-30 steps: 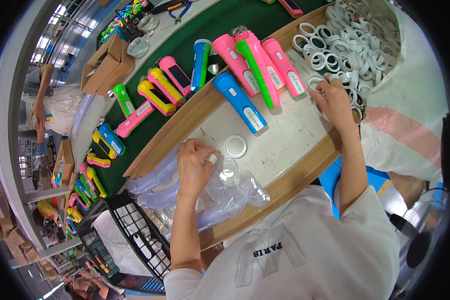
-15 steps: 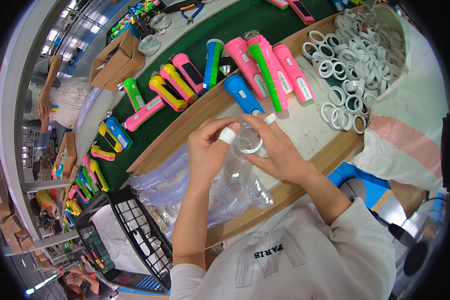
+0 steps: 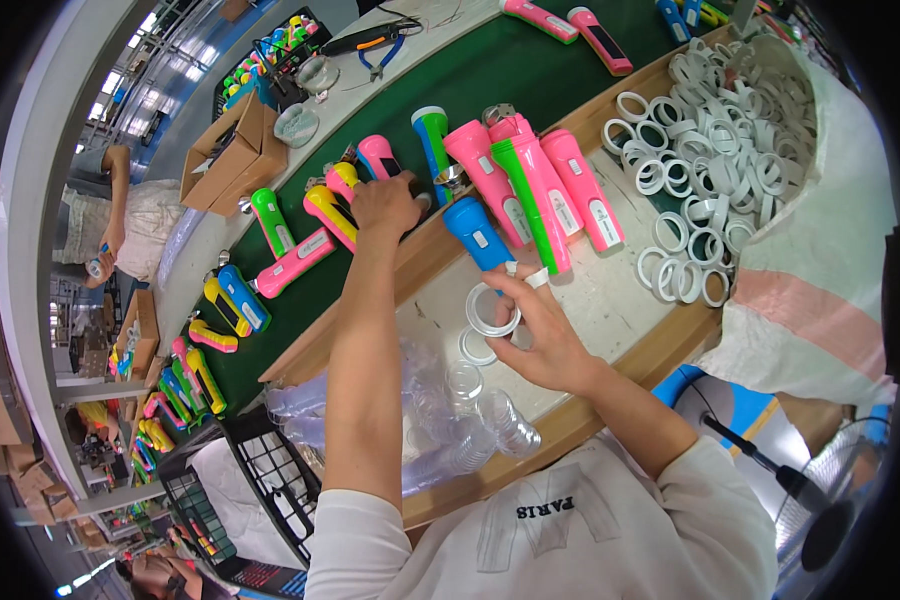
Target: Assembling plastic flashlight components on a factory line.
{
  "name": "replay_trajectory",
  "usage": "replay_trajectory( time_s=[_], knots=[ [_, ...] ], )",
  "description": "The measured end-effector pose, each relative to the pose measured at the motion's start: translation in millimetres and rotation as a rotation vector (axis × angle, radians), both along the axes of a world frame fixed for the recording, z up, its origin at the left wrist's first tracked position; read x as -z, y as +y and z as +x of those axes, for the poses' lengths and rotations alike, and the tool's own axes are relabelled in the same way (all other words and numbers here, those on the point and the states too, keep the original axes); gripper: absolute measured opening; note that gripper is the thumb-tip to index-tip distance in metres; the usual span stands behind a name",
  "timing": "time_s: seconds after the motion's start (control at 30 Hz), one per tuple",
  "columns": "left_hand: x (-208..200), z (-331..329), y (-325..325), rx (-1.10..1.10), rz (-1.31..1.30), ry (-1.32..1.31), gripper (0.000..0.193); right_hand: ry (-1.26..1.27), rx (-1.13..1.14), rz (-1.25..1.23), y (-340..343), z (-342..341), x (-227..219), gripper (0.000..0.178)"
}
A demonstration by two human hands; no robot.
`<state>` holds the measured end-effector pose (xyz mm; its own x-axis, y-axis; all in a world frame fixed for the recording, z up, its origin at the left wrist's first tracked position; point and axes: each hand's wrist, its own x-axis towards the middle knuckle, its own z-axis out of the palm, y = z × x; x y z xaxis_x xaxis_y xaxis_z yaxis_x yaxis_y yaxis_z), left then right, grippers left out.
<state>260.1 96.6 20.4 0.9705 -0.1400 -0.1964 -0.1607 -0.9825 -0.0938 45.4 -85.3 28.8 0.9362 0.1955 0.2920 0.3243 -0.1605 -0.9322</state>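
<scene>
My right hand pinches a white ring with a clear round lens above the pale work tray. White wraps cover some of its fingertips. Another clear, round-rimmed piece shows just below the held one. My left hand is stretched out over the green belt. Its fingers curl down onto a pink flashlight with a dark panel, though the hand partly hides them and its lower end. Beside that hand lie yellow-and-pink flashlights. A blue flashlight rests on the tray edge, close to my right fingertips.
Pink and green flashlights lean together at the tray's far side. Loose white rings spill from a white sack on the right. Clear plastic lenses lie stacked at the near left, by a black basket. A co-worker's arm shows far left.
My left hand has left the lens and ring and reached away, up and left, to the flashlights on the belt. My right hand keeps the piece, now slightly lower.
</scene>
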Motion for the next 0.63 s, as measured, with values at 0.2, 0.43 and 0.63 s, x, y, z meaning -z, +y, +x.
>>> replay_trajectory(
  time_s=[0.2, 0.43, 0.63],
  knots=[
    [2, -33, 50, -0.090, -0.059, -0.101, 0.040, -0.047, 0.021, 0.047, -26, 3, 12, 0.070],
    [-72, -131, 33, -0.093, -0.973, 0.043, 0.052, 0.060, 0.155, 0.031, -49, 15, 32, 0.074],
    [-121, -197, 13, 0.257, -0.823, 0.125, 0.053, -0.048, 0.243, -0.126, -57, 16, 34, 0.078]
  ],
)
